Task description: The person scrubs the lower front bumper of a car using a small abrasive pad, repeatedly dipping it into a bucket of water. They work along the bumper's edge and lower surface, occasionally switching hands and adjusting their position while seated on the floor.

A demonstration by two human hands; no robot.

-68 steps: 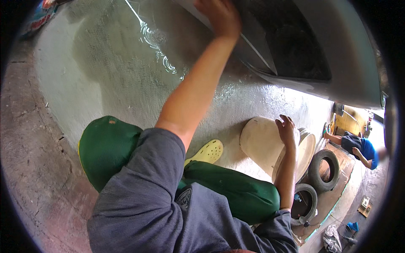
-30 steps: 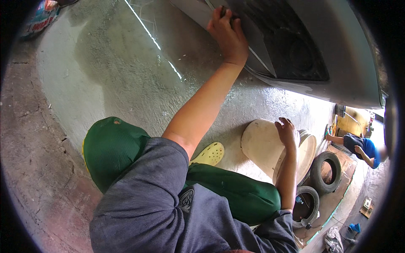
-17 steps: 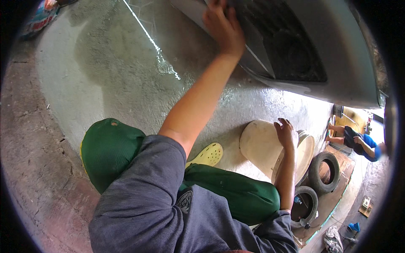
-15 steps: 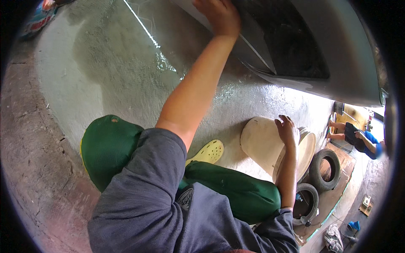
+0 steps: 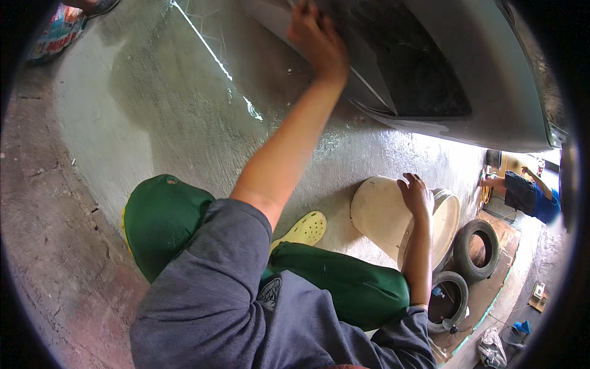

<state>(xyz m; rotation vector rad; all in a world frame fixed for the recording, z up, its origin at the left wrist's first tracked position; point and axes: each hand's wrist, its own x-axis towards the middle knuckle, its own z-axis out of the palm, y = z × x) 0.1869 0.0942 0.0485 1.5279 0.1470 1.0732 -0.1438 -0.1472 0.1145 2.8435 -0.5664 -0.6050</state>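
My left hand (image 5: pixel 319 44) reaches up to the dull grey car body (image 5: pixel 510 80), near the edge of a black glossy area (image 5: pixel 424 67). Its fingers are bent against the surface, and whatever lies under them is hidden. My right hand (image 5: pixel 417 195) hangs loosely over a large off-white bucket (image 5: pixel 380 212), fingers slightly curved and apart, holding nothing. The bucket lies tilted beside my green-clad knee, its round rim toward the right. My right forearm crosses in front of it.
Wet concrete floor (image 5: pixel 184 117) shines below the car. Two tyres (image 5: pixel 476 249) lie past the bucket on a board. A person in a blue shirt (image 5: pixel 546 203) stands at the far right. A printed sack (image 5: pixel 58 34) sits upper left. My yellow clog (image 5: pixel 307 229) rests on the floor.
My left hand has shifted slightly down along the car body, its fingers now more in view. My right hand stays over the bucket. The person in blue has raised an arm.
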